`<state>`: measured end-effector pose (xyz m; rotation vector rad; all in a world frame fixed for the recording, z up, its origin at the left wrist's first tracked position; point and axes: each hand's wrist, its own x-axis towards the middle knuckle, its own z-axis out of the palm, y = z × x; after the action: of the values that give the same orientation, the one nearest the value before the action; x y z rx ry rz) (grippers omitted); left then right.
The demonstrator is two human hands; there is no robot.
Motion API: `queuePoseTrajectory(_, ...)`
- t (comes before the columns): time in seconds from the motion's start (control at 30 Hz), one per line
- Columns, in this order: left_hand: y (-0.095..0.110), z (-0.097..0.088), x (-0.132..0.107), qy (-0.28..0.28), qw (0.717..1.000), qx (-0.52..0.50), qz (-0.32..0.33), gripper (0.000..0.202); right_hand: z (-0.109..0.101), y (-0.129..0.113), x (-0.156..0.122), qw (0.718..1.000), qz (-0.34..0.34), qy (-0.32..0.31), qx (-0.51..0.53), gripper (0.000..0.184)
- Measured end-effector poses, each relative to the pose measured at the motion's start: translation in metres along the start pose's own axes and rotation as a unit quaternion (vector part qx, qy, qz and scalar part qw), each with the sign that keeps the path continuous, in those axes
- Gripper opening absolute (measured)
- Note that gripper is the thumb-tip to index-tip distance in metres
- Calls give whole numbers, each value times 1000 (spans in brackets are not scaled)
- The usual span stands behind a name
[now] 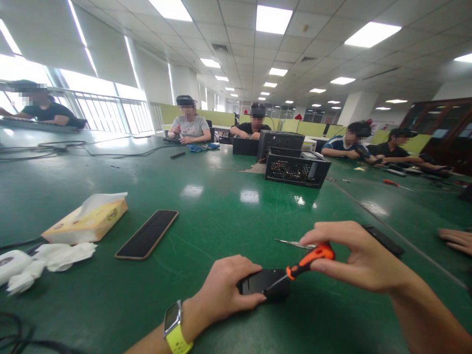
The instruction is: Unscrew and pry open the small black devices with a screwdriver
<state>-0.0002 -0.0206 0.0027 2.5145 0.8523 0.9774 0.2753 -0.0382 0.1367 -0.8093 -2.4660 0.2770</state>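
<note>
Fingers of your right hand point(354, 260), in the head view, are pinched round the orange-and-black handle of a screwdriver point(313, 259), thumb below and index finger above. Its shaft slants down to your left, and the tip meets the upper face of a small black box point(271, 281) close to your left thumb; whether it sits in a screw is too small to tell. Your left hand point(226, 285) grips the box's left end, thumb on the near side and fingers on the far side, with the box on the green table point(217, 221) in front of you. You wear a watch point(172, 317) with a yellow-green strap on that wrist. Just beyond your right fingertips shows a thin metal tool point(289, 242); you cannot tell from here whether they touch it. To your left lie a phone point(147, 236), a tissue pack point(86, 223) and crumpled tissues point(64, 256). Farther across stands an open black computer case point(295, 169), and at the right edge rests another person's hand point(457, 240).
</note>
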Motion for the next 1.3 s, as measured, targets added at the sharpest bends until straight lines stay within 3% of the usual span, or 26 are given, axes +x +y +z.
queuePoseTrajectory(0.1, 1, -1, 1, 2, 1000, 2, 3, 39, 6, 1, 2, 999, 23, -26, -30, 22)
queuePoseTrajectory(0.23, 0, -1, 1, 2, 1000, 6, 8, 39, 12, 0, 7, 999, -13, -40, -7, 16)
queuePoseTrajectory(0.47, 0, -1, 0, -9, 1000, 2, 0, 39, 5, 4, 5, 997, -7, 76, 19, 7)
queuePoseTrajectory(1.1, 0, -2, 1, -2, 1000, 9, 4, 38, 6, 10, 7, 999, 8, 32, -1, 16)
queuePoseTrajectory(1.17, 0, -2, 1, -4, 1000, 8, 4, 39, 4, 19, 7, 997, 45, 56, -1, 19)
queuePoseTrajectory(1.3, 0, -2, 0, -2, 1000, 7, 5, 40, 13, 59, 7, 977, 197, 68, 48, 30)
